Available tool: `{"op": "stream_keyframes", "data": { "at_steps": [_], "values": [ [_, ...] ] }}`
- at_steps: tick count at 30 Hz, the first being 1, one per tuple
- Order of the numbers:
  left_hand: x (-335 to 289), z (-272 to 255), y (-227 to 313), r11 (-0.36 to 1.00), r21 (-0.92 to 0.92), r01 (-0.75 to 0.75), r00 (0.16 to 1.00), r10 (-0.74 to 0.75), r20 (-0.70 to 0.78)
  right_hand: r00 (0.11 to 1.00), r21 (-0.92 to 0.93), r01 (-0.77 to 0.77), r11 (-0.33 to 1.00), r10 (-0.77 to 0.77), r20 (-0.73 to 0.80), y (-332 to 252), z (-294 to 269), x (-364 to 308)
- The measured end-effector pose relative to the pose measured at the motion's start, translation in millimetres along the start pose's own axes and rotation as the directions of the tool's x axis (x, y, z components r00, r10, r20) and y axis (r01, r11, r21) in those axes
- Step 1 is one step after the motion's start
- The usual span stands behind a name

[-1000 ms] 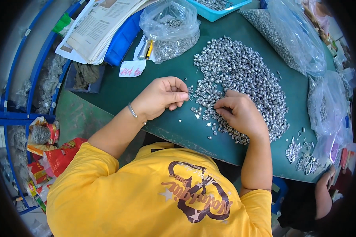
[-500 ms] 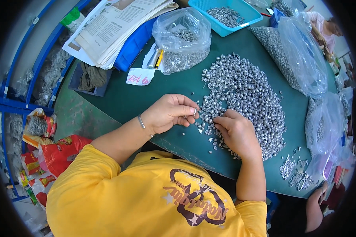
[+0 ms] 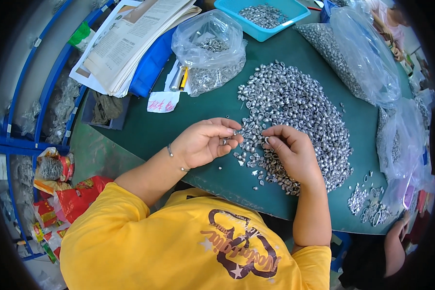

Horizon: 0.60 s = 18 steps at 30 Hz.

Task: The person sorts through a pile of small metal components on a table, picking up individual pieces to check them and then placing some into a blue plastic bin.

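A heap of small, rounded, hollow silver metal pieces (image 3: 302, 106) spreads over the green tabletop, with several loose ones at its near left edge. At that edge my left hand (image 3: 205, 142) is turned partly palm up. Its thumb and forefinger pinch a small metal piece, and another silver piece shows among its curled fingers. Over the near side of the heap, my right hand (image 3: 295, 152) pinches a small ring-like metal piece (image 3: 267, 140) between thumb and forefinger. The two hands are a short way apart, fingertips facing each other.
Behind my hands stand an open clear plastic bag of metal parts (image 3: 210, 53) and a light-blue basket (image 3: 261, 30). Newspapers (image 3: 135, 43) lie at the far left. Bulging bags of parts (image 3: 340, 58) line the right, near small rings (image 3: 372, 208). Other people sit along the right side.
My right hand has risen slightly from the heap with a ring-like piece now showing in its pinch. My left hand has turned, its palm opening upward. The whole view has shifted a little.
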<state>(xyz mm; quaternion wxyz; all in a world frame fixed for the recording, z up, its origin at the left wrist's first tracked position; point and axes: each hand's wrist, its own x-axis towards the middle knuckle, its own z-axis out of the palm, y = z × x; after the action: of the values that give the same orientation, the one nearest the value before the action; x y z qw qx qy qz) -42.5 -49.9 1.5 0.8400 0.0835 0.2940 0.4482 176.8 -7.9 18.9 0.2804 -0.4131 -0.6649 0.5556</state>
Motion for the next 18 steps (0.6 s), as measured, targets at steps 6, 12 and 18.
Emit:
{"op": "stream_keyframes", "data": {
  "at_steps": [6,12,18],
  "values": [
    [-3.0,-2.6,-2.6,0.989,0.145,-0.033,0.999,0.032,0.014,0.956,0.614,-0.292,0.734,0.198,0.218,-5.4,-8.7,3.1],
    [-6.7,-0.7,0.6,0.966,0.241,-0.090,0.996,0.087,0.024,0.892,0.774,-0.451,0.445,0.210,0.399,5.1,-19.1,7.6],
    [-6.5,10.1,17.7,0.717,0.665,-0.210,0.943,0.327,-0.055,0.952,0.916,-0.293,0.273,0.000,0.305,11.0,-27.9,6.4]
  ]
}}
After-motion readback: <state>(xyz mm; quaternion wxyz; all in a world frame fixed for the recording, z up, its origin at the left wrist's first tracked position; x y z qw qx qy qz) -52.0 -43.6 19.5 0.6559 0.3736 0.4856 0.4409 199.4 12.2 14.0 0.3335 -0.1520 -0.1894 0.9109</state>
